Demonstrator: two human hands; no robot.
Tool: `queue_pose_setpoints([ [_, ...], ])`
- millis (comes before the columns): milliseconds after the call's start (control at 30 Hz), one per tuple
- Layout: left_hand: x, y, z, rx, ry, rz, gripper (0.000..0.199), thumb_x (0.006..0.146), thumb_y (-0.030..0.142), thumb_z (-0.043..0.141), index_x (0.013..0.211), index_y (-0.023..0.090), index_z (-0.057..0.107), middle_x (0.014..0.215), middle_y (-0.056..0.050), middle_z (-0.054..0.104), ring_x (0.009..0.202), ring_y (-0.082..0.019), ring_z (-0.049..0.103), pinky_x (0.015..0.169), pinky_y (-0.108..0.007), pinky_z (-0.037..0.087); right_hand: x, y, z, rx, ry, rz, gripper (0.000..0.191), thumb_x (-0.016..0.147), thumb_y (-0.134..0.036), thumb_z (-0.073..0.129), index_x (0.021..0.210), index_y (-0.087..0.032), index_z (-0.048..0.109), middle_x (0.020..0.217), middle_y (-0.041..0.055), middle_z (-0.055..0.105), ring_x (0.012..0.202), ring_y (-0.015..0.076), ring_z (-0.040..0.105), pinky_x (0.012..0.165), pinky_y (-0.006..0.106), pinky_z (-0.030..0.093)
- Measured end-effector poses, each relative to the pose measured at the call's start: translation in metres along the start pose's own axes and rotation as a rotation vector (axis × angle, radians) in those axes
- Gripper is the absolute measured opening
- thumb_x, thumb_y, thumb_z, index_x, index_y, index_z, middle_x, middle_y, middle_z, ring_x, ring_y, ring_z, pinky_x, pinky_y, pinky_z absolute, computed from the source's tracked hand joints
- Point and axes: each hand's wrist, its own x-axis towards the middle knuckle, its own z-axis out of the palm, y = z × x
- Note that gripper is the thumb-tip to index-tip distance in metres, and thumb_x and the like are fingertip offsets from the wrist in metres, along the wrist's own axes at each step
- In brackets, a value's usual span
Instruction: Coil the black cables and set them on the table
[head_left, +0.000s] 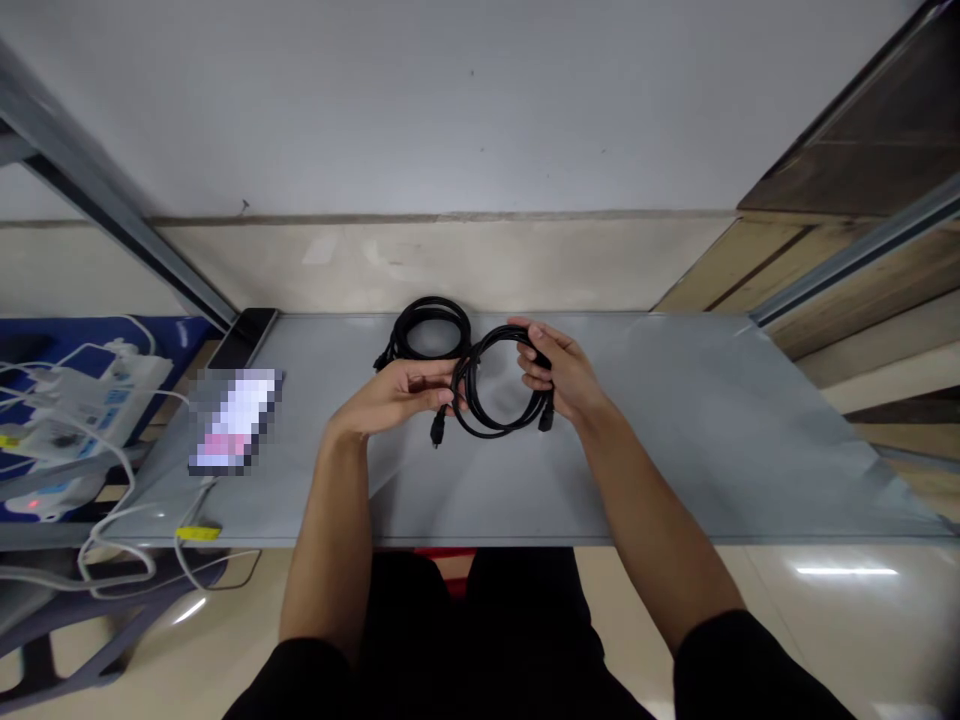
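Observation:
Between my two hands is a coiled black cable (491, 432), raised in front of me over the grey shelf. My left hand (401, 395) pinches the coil's left side between thumb and fingers, and one black plug (437, 428) hangs below that grip. My right hand (559, 370) is wrapped round the right side of the loop, with another connector (547, 415) dangling under it. Just behind, a second coiled black cable (431, 302) lies on the shelf, its near part hidden by my left hand and the held coil.
The grey shelf (675, 430) runs along a wall (480, 260). At its left lie a phone (232, 420), blurred out, and a dark flat device (244, 338). White power strips (82, 410) with tangled white cords stand further left. Metal posts (142, 220) rise at both ends.

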Motion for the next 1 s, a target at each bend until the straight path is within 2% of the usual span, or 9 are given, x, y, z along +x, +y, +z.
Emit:
queue_pose_setpoints([
  [133,0.005,-0.006,0.001,0.112,0.09,-0.006,0.028,0.088,0.047,0.084,0.097,0.021,0.08,0.081,-0.007,0.079,0.065,-0.018,0.072,0.047,-0.023,0.046,-0.003,0.0,0.001,-0.071,-0.05,0.051,0.052,0.086,-0.062,0.082,0.128,-0.032,0.074,0.071,-0.0072,0.048,0.048,0.0062,0.023,0.038,0.021,0.018],
  [233,0.016,-0.018,0.005,0.163,0.228,-0.017,0.042,0.094,0.059,0.074,0.077,0.02,0.069,0.068,-0.005,0.073,0.051,-0.014,0.064,0.038,-0.021,0.033,-0.004,0.005,0.007,-0.146,-0.069,0.028,0.053,0.089,-0.062,0.08,0.131,-0.03,0.073,0.063,-0.0095,0.039,0.047,0.0075,0.025,0.038,0.021,0.02],
  [300,0.023,-0.027,0.011,0.18,0.324,0.022,0.047,0.099,0.063,0.064,0.081,0.02,0.069,0.072,-0.006,0.074,0.054,-0.015,0.065,0.044,-0.023,0.042,-0.003,0.009,0.011,-0.174,-0.066,0.004,0.051,0.09,-0.065,0.077,0.124,-0.027,0.074,0.06,-0.0106,0.033,0.046,0.0077,0.025,0.038,0.021,0.02],
  [467,0.038,-0.039,0.032,0.446,0.378,0.168,0.042,0.108,0.048,0.052,0.138,0.022,0.069,0.104,-0.007,0.08,0.085,-0.02,0.075,0.083,-0.035,0.061,-0.001,0.019,0.019,-0.198,-0.111,0.079,0.051,0.087,-0.071,0.077,0.108,-0.025,0.068,0.063,-0.0108,0.037,0.045,0.0058,0.029,0.036,0.018,0.02],
  [600,0.041,-0.041,0.033,0.625,0.448,0.276,0.036,0.109,0.037,0.048,0.122,0.021,0.078,0.121,-0.011,0.08,0.117,-0.027,0.073,0.107,-0.042,0.055,0.004,0.025,0.017,-0.166,0.009,-0.017,0.057,0.077,-0.073,0.084,0.097,-0.027,0.055,0.079,-0.0068,0.056,0.058,0.0091,0.055,0.041,0.019,0.043],
  [667,0.041,-0.042,0.028,0.594,0.543,0.287,0.037,0.11,0.039,0.047,0.121,0.022,0.078,0.122,-0.011,0.08,0.118,-0.027,0.072,0.107,-0.042,0.055,0.006,0.027,0.013,-0.167,0.057,-0.05,0.058,0.074,-0.072,0.086,0.09,-0.026,0.055,0.083,-0.0044,0.062,0.07,0.0126,0.066,0.057,0.026,0.06],
  [733,0.041,-0.043,0.022,0.541,0.637,0.285,0.039,0.11,0.044,0.047,0.123,0.022,0.077,0.118,-0.01,0.08,0.116,-0.026,0.072,0.104,-0.041,0.057,0.008,0.027,0.01,-0.181,0.07,-0.037,0.056,0.074,-0.071,0.087,0.085,-0.024,0.058,0.083,-0.0019,0.066,0.077,0.0158,0.071,0.07,0.033,0.066],
  [867,0.041,-0.047,0.013,0.436,0.759,0.261,0.044,0.11,0.053,0.047,0.125,0.024,0.077,0.103,-0.007,0.078,0.104,-0.023,0.072,0.092,-0.036,0.058,0.007,0.027,0.01,-0.188,0.048,-0.009,0.056,0.075,-0.075,0.084,0.085,-0.023,0.066,0.084,0.0037,0.074,0.084,0.0216,0.077,0.078,0.04,0.068],
  [1000,0.042,-0.049,0.011,0.366,0.784,0.233,0.044,0.11,0.053,0.047,0.129,0.025,0.076,0.09,-0.004,0.074,0.09,-0.021,0.07,0.083,-0.034,0.058,0.005,0.028,0.013,-0.192,0.051,-0.021,0.056,0.075,-0.075,0.084,0.088,-0.022,0.069,0.09,0.007,0.079,0.089,0.0235,0.079,0.082,0.042,0.068],
])
